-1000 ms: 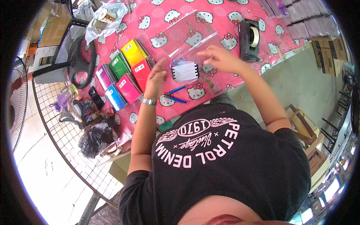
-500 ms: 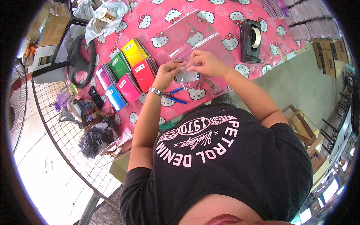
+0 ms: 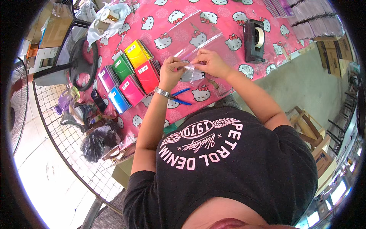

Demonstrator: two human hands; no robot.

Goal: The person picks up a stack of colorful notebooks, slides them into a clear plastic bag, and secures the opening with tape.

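"Over the pink, cat-patterned table cover (image 3: 225,24), how are the two bare hands set?"

"Close together, fingers nearly closed: the left hand (image 3: 171,71) and the right hand (image 3: 211,63) both pinch crinkled, clear plastic film (image 3: 189,68) at their fingertips."

"And the small block of white pages with black binding (image 3: 193,76)?"

"Just under the film, on the wearer's side of the fingertips, partly hidden. Near it, by the left wrist, lies a blue-handled hand tool (image 3: 182,102); six bright spiral-bound notebooks (image 3: 130,90) sit to the left, a black tape dispenser (image 3: 251,49) to the right"
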